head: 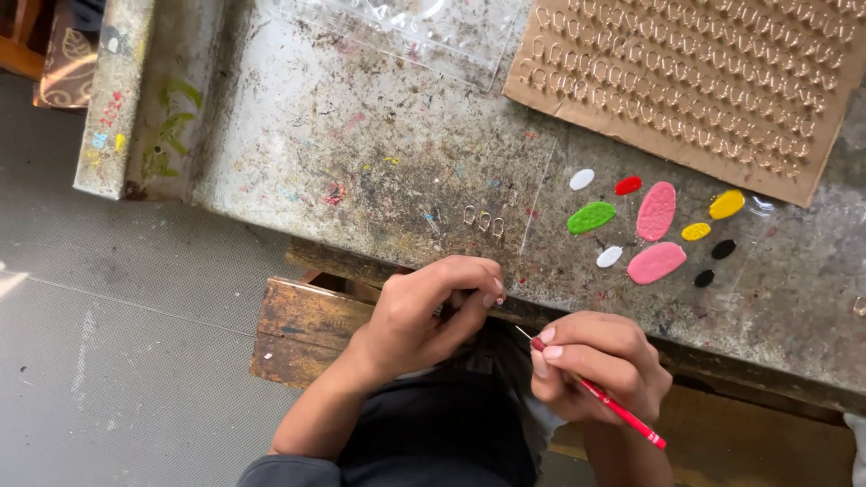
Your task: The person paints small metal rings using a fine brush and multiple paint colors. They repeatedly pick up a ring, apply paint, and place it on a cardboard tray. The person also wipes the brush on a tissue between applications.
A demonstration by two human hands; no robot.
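Observation:
My left hand (428, 311) is closed at the near edge of the worn worktable (361, 144), fingertips pinched on a small piece that is mostly hidden. My right hand (600, 365) grips a thin red-handled brush (600, 392), its fine tip pointing toward the left fingertips. Just beyond my left hand, three small arch-shaped metal pieces (483, 219) lie on a clear sheet. To the right, blobs of paint (656, 236) in pink, green, white, red, yellow and black sit on clear plastic.
A brown cardboard sheet (695, 81) covered with rows of several small arch-shaped pieces lies at the back right. A clear plastic bag (406, 32) lies at the back. A paint-stained block (113, 99) stands at the left edge. A wooden stool (307, 329) is under me.

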